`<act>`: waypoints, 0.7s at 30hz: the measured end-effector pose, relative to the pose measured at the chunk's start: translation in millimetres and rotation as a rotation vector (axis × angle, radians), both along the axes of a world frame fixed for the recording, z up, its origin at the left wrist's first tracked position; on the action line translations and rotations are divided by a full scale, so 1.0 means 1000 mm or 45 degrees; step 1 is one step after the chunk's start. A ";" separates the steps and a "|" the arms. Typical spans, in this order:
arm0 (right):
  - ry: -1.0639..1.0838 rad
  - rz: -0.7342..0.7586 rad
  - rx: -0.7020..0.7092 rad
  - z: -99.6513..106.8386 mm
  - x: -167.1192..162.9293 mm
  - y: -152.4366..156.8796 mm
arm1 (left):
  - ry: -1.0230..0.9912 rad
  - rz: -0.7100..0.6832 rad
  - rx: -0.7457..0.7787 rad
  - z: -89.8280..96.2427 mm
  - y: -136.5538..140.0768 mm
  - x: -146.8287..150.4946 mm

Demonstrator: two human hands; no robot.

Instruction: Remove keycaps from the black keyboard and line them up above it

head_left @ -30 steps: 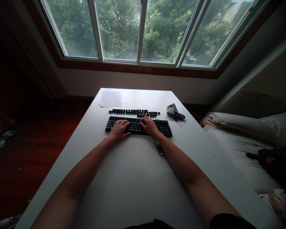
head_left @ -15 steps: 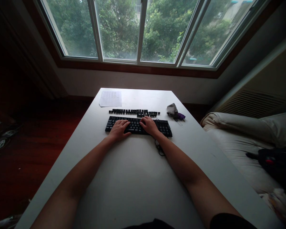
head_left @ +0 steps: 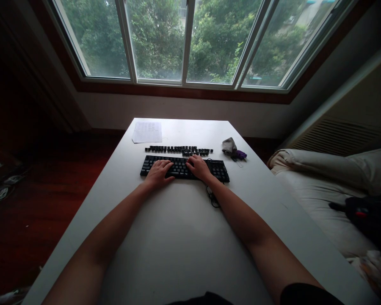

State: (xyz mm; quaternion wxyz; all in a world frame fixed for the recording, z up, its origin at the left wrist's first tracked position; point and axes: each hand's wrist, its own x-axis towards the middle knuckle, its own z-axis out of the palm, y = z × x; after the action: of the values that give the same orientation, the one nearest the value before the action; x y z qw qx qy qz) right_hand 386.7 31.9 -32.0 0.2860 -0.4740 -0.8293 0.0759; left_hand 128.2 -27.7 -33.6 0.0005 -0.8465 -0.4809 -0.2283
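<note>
A black keyboard [head_left: 179, 169] lies across the white table in front of me. My left hand [head_left: 159, 173] rests on its left half, fingers stretched out over the keys and thumb spread toward the near edge. On the middle of the keyboard sits my right hand [head_left: 198, 167], its fingers slightly bent over the keys. Neither hand grips anything. Just beyond the keyboard, several loose black keycaps [head_left: 173, 149] stand in rows. A black cable [head_left: 212, 198] is coiled beside my right forearm, partly hidden by it.
At the table's [head_left: 178, 237] far left lies a printed sheet of paper [head_left: 147, 132]. A grey cloth [head_left: 229, 145] and a small purple item [head_left: 240, 155] sit at the right. A cream sofa [head_left: 320, 199] stands right of the table, and a window [head_left: 190, 42] is beyond it.
</note>
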 end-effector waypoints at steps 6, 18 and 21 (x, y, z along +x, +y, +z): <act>-0.007 -0.001 -0.002 0.001 0.000 0.000 | -0.014 -0.002 -0.008 0.001 -0.001 0.001; -0.014 -0.010 -0.023 0.002 0.000 0.000 | 0.004 0.003 -0.003 -0.001 0.000 0.000; -0.012 -0.017 -0.024 0.002 0.000 0.000 | 0.004 0.004 0.004 -0.001 0.000 0.000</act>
State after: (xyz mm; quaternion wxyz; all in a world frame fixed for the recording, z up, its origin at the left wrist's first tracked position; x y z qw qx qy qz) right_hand 386.3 32.4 -30.2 0.2778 -0.4824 -0.8269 0.0797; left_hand 128.1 -27.8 -34.4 0.0028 -0.8462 -0.4818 -0.2277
